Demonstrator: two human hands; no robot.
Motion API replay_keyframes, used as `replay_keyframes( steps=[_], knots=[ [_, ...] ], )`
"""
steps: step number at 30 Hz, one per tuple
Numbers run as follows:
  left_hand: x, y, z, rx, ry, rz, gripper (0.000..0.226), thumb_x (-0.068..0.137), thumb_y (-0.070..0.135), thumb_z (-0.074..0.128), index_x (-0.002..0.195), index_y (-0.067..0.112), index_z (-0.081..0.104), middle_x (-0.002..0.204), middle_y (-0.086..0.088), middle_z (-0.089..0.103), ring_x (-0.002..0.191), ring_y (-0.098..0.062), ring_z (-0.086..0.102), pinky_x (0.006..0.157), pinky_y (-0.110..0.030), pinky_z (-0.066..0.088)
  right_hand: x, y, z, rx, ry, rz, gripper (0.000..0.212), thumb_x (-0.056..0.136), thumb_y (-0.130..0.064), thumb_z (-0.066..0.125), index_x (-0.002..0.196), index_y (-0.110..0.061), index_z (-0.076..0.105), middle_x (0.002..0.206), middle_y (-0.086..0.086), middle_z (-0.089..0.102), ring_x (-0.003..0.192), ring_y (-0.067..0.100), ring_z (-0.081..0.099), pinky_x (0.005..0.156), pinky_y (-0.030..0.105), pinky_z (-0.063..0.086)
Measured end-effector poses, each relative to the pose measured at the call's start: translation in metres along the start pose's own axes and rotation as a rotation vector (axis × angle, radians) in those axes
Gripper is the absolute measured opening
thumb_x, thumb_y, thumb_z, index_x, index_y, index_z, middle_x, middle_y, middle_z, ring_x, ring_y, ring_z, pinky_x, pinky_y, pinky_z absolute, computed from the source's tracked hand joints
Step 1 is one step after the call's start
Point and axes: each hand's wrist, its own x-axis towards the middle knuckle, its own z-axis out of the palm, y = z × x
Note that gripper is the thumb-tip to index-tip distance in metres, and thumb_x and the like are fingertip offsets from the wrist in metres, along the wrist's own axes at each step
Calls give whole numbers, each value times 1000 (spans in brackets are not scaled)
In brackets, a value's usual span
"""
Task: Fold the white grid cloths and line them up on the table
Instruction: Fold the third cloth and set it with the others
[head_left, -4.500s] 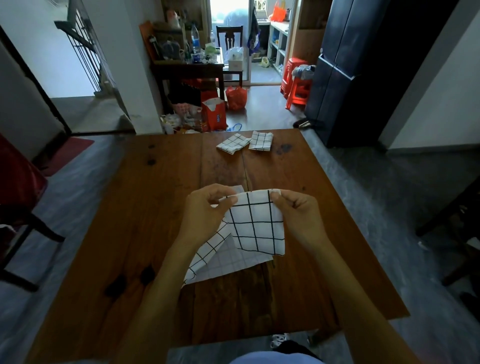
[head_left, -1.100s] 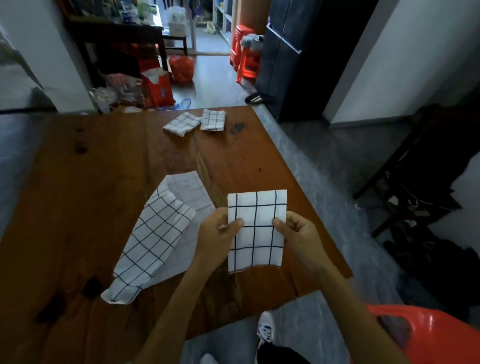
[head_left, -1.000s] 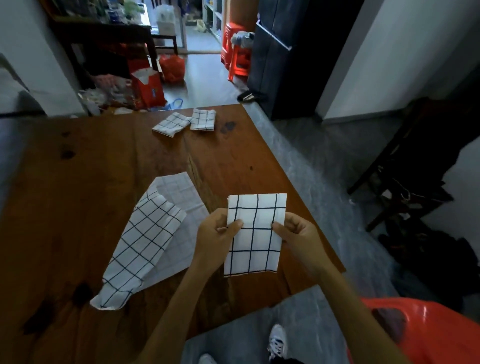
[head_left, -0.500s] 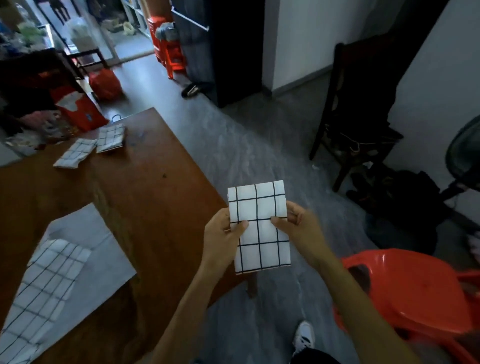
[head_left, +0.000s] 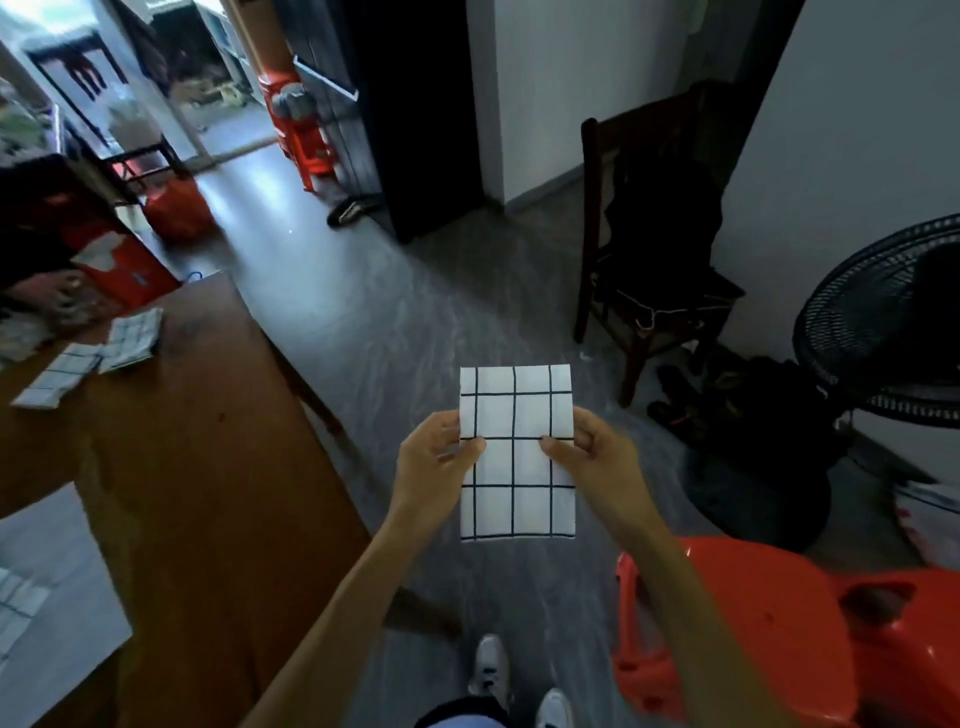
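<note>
I hold a folded white grid cloth (head_left: 517, 452) upright in the air, off to the right of the wooden table (head_left: 208, 467), above the floor. My left hand (head_left: 436, 457) pinches its left edge and my right hand (head_left: 592, 457) pinches its right edge. Two folded grid cloths (head_left: 88, 358) lie side by side at the table's far end. Part of an unfolded grid cloth (head_left: 47, 597) lies at the table's near left, cut off by the frame edge.
A red plastic chair (head_left: 779, 639) stands at my lower right. A dark wooden chair (head_left: 649, 249) with dark clothing and a black fan (head_left: 893, 322) stand to the right. A dark cabinet (head_left: 395, 104) and red stools are further back. My feet show below.
My view has swung to the right, away from the table. The folded cloth, held in both hands, has gone from above the table's edge to above the floor.
</note>
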Motion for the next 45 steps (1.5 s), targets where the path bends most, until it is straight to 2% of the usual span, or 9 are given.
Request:
replay_keyframes(
  steps=[6,11,17,22,27,32,35,40,45],
  knots=[
    [43,-5,7,-5,38,19,22,85,4,67,94,24,65,94,7,69,88,-2,67,73,-13,52,38,-9,-7,-77,-88,-49,41,89,0,63,126,-18,60,107,-1,74,101,13,69,78,19,53],
    [92,-18,-8,-119,123,-34,18,84,7,69,99,16,65,94,2,71,86,-7,68,70,-16,52,107,-13,16,-147,-163,-63,43,91,-6,64,131,-18,57,108,8,72,104,24,68,88,33,56],
    [179,-37,-58,-277,305,-56,21,84,3,68,102,13,65,95,1,70,85,-4,67,67,-12,50,222,-15,86,-196,-281,-32,45,88,-7,67,132,-14,55,114,-3,71,106,15,67,85,27,55],
    [279,-57,-105,-341,425,-86,23,83,6,69,103,18,65,97,1,71,89,-6,67,70,-17,53,329,-30,148,-256,-346,8,52,86,-8,68,135,-11,51,117,5,70,105,17,67,87,35,56],
    [364,-66,-152,-328,474,-79,26,85,12,69,109,17,64,101,1,71,92,-9,68,73,-23,57,422,-48,210,-258,-388,-6,57,86,-9,69,138,-12,48,117,6,69,104,16,68,87,36,56],
    [420,-73,-195,-265,546,-94,28,85,14,69,111,21,63,102,5,69,90,-5,67,68,-17,54,495,-45,264,-262,-458,20,58,86,-12,69,139,-16,47,117,7,68,105,18,68,89,43,56],
    [454,-83,-214,-249,588,-158,32,85,15,69,115,22,60,102,6,67,88,-2,66,68,-16,54,540,-39,294,-252,-519,34,56,87,-10,68,139,-15,47,116,7,68,103,18,68,87,40,57],
    [527,-97,-244,-222,650,-202,41,80,25,72,118,22,59,103,1,69,92,-13,68,74,-29,58,630,-30,344,-170,-629,71,55,87,-1,66,137,-12,47,108,6,71,98,17,70,81,28,57],
    [619,-89,-274,-180,787,-236,39,79,36,74,116,28,61,110,-2,68,101,-22,66,80,-50,57,740,-36,399,-148,-860,84,60,86,1,67,139,-18,46,108,8,72,99,23,70,82,35,58]
  ],
)
